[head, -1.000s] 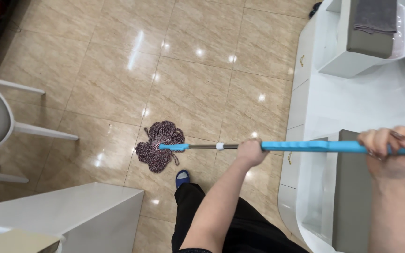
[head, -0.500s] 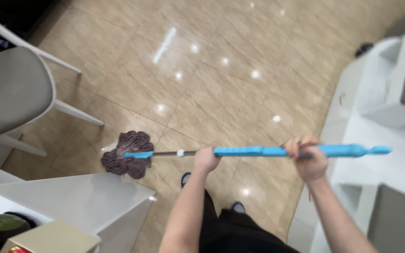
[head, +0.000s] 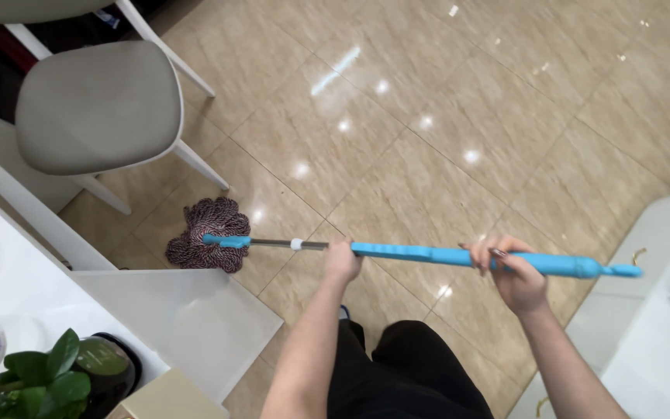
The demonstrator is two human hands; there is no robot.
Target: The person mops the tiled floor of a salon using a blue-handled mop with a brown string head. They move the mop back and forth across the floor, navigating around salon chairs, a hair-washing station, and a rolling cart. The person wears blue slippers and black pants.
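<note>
I hold a mop with a long blue handle (head: 428, 254) that runs almost level across the view. My left hand (head: 342, 262) grips it where the blue sleeve meets the grey metal shaft. My right hand (head: 512, 273) grips it farther toward the blue end cap on the right. The purple-brown string mop head (head: 209, 234) rests on the glossy beige tiled floor (head: 397, 116), close to the corner of a white counter (head: 172, 310). My dark trousers show below the handle.
A grey-seated chair with white legs (head: 98, 105) stands at the upper left, near the mop head. On the white counter at the lower left sit a green potted plant (head: 48, 376) and a tan box (head: 168, 399). White shelving (head: 661, 326) fills the lower right.
The view has swung left, away from the white shelving. The mop head now sits nearer the chair and the counter corner. Both hands keep their grip on the handle.
</note>
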